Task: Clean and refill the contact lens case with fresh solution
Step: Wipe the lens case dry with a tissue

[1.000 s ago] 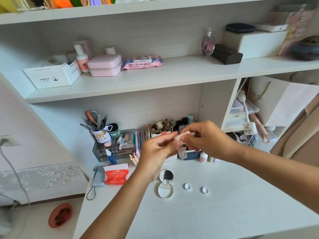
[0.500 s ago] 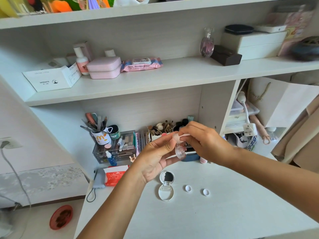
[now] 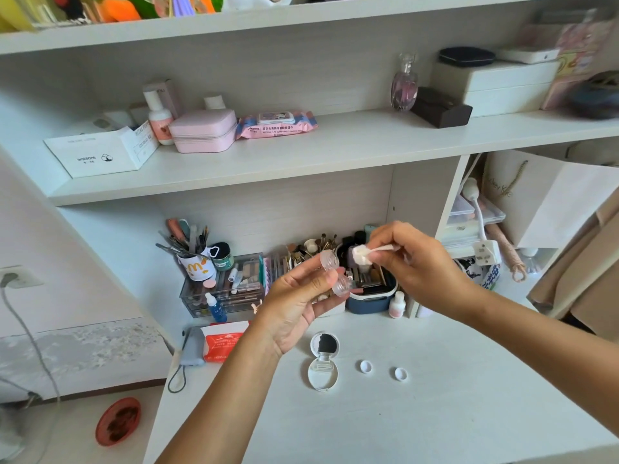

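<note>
My left hand (image 3: 296,304) holds a clear two-cup contact lens case (image 3: 336,272) upright between thumb and fingertips, above the white desk. Just to its right, my right hand (image 3: 413,266) pinches a white cotton swab (image 3: 366,253), whose fluffy tip is close to the upper cup but apart from it. Two small white caps lie on the desk, one (image 3: 365,366) left of the other (image 3: 400,374). An open round white compact box with a mirror (image 3: 324,361) lies beside them.
Behind my hands stand a clear makeup organizer (image 3: 231,283), a mug of brushes (image 3: 196,264), a small blue dropper bottle (image 3: 214,307), a navy tub (image 3: 371,296). A red-white packet (image 3: 225,341) lies at the desk's left edge. White shelves (image 3: 301,152) overhang the back.
My right hand has drawn the swab out of the case's cup and lifted it up and to the right. My left hand has tilted the case slightly and stayed in place.
</note>
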